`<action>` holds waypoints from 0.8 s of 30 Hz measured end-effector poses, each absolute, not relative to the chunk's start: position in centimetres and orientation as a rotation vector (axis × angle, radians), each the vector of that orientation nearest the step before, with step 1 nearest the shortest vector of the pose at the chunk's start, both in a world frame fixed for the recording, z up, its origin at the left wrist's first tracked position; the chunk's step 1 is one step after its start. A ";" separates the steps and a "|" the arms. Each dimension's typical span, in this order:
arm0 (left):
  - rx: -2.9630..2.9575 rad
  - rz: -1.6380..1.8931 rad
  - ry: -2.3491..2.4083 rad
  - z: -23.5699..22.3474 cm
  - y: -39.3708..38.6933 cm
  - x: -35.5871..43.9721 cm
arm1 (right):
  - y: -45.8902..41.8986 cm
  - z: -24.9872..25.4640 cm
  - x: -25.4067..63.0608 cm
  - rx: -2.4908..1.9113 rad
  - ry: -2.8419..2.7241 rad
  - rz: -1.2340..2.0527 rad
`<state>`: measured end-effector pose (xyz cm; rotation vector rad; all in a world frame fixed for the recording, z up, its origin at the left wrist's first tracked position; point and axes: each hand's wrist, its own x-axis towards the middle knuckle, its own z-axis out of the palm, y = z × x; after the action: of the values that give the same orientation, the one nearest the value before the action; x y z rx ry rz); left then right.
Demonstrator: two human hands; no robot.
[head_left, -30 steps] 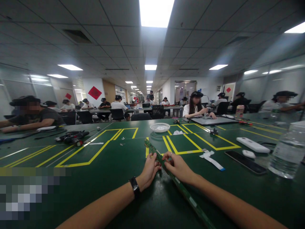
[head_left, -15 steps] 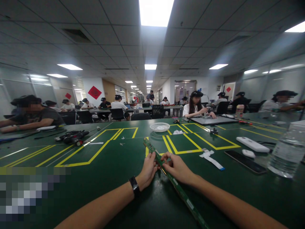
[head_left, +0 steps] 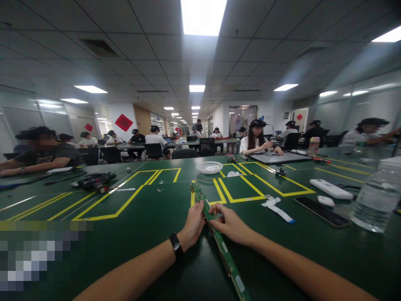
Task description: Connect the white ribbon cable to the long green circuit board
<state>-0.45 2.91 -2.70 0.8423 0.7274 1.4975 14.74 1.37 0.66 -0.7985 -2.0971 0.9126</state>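
A long narrow green circuit board lies on the dark green table, running from the yellow tape lines toward me. My left hand, with a black watch on its wrist, pinches the board's left edge. My right hand grips the board from the right, fingers curled over it, directly opposite the left hand. Both hands hold the strip near its far third.
A white plastic dish sits beyond the board. A white ribbon strip, black phone, white remote and water bottle lie right. Black tools lie left. Other people sit around the tables.
The board's near end has swung leftward, so the strip now lies more nearly straight toward me. Both hands kept their grip and shifted slightly with it.
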 end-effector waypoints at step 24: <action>1.072 1.387 0.821 -2.4 2.2 -0.1 | 12.4 -0.1 30.6 -2.189 -2.092 -0.153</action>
<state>-0.11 2.24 -2.36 1.0724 0.8208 1.3867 30.56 12.37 -0.09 -2.1891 -2.0918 -0.1525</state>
